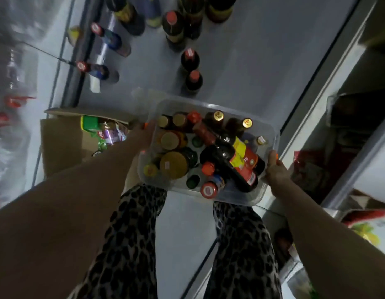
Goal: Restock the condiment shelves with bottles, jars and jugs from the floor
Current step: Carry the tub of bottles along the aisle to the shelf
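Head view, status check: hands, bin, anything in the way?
Left hand grips bin left rim, right hand right rim. Bin packed with bottles, jars; dark bottle lying across top. Floor bottles standing ahead.

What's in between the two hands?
A clear tub, gripped at its sides by the left hand and right hand, full of jars and bottles, with one dark bottle lying on top. The head view shows it.

Grey floor (241, 61) beside a pale shelf unit (321, 93).
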